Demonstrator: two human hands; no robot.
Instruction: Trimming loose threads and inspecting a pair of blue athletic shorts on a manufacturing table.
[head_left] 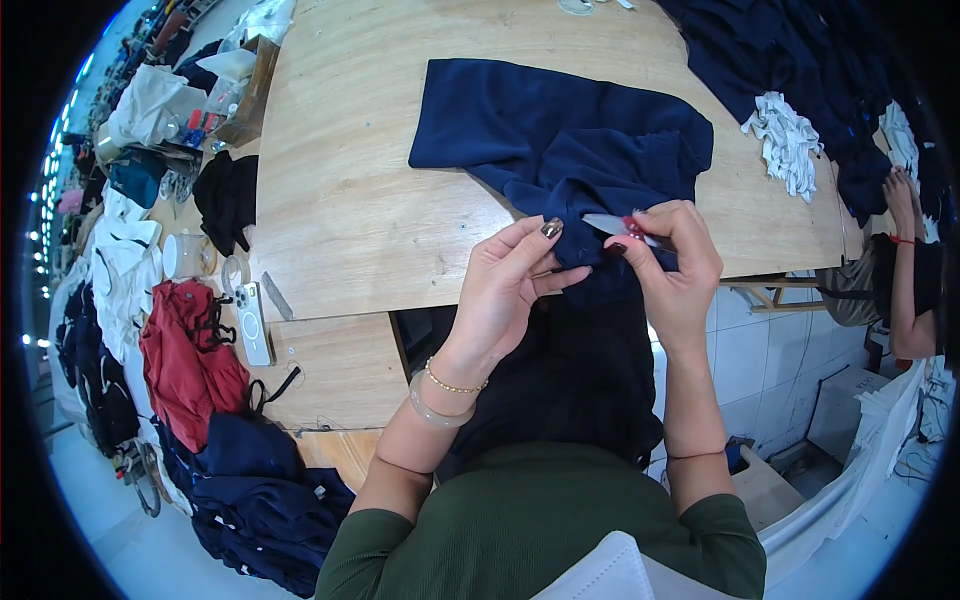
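A navy blue garment (570, 120), which looks like trousers, lies folded over the table's front edge, its near part raised and bunched between my hands. My left hand (505, 285) pinches an edge of this cloth between thumb and fingers. Closed around small thread snips (603, 223) with red on the handle, my right hand (680, 265) is just to the right of the left one. The blades point left, close against the pinched cloth. Exactly where their tips meet the fabric is hard to make out.
The wooden table (340, 200) extends ahead. At its left are a white phone (252, 325), a tape roll (235, 272), a red garment (190, 360) and dark clothes (255, 510). White cloth pieces (785, 145) and navy garments (770, 50) lie far right, near another person's hand (902, 200).
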